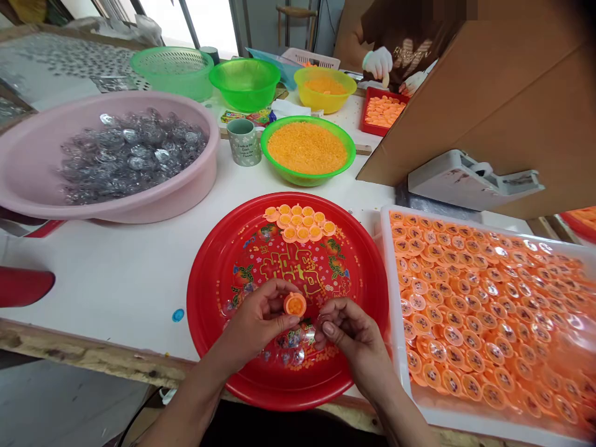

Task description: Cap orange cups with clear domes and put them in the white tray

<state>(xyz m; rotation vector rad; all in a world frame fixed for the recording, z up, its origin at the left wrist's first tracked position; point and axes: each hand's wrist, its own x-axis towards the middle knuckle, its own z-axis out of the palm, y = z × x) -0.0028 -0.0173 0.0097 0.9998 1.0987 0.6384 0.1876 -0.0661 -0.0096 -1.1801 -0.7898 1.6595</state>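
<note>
Between the thumb and fingers of my left hand point(267, 313) is a small round orange plastic case point(295, 305) with orange bits inside. Close to its right, my right hand point(348, 326) has its thumb and fingertips pinched together; what they hold, if anything, is too small to make out. Both hands are above a red patterned tray point(205, 298). Toward the tray's far side lie several filled orange cases point(302, 220) in rows. Transparent plastic discs point(291, 355) rest on the tray beneath my hands, partly hidden by them.
A white bin point(395, 323) of finished-looking orange cases stands at right. Beyond the tray are a green bowl point(307, 181) of orange bits and a mug point(244, 144). A pink basin point(186, 195) of transparent plastic pieces stands left. A co-worker's gloved hand point(378, 63) shows behind a cardboard panel point(484, 105).
</note>
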